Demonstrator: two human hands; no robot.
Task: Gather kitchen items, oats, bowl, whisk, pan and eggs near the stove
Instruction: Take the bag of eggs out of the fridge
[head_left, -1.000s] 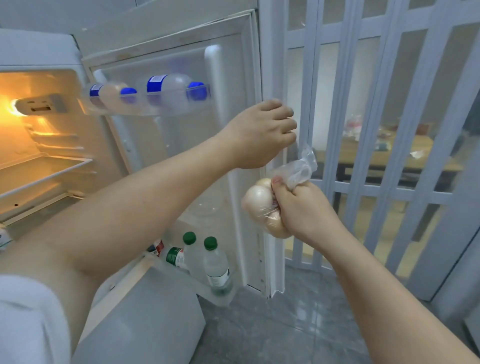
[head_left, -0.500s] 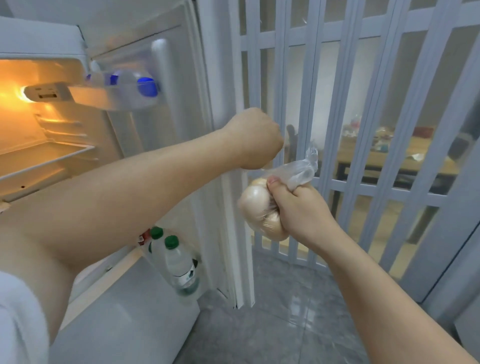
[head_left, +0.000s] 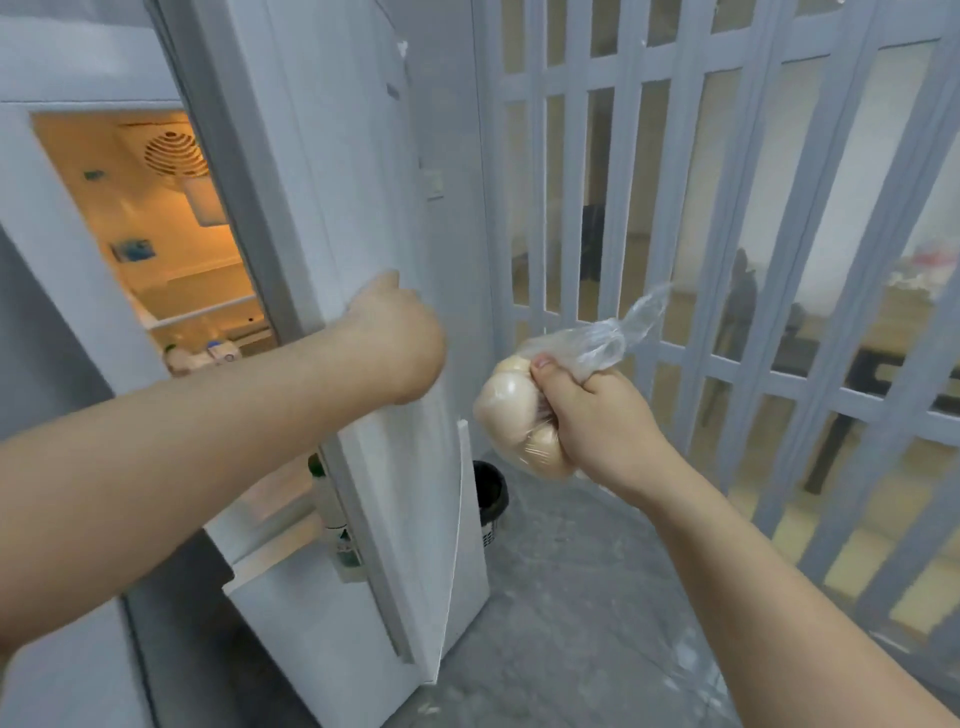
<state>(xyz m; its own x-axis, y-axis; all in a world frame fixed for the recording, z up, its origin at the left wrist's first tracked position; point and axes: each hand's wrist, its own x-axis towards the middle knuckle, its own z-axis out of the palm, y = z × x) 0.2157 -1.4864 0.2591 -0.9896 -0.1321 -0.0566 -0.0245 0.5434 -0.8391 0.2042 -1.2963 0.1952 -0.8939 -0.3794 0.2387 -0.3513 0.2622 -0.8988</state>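
Right hand (head_left: 602, 415): fist closed round the gathered neck of a clear plastic bag of eggs (head_left: 519, 421), thumb pressed across the twist; the loose bag end sticks up past the knuckles, and the pale eggs bulge out left of the fist. The bag hangs in the air just right of the fridge door (head_left: 353, 218), not touching it.

Left hand (head_left: 397, 343): set against the outer edge of the fridge door, fingers wrapped round that edge and hidden behind it, so the grip reads as closed on the door.

Fridge door: partly ajar, lit interior (head_left: 171, 249) showing left of it; a green-capped bottle (head_left: 332, 509) stands in its lower rack.

Black bin (head_left: 491, 493): on the floor behind the door's lower corner.

Slatted partition (head_left: 727, 182): right of the door, behind the bag.
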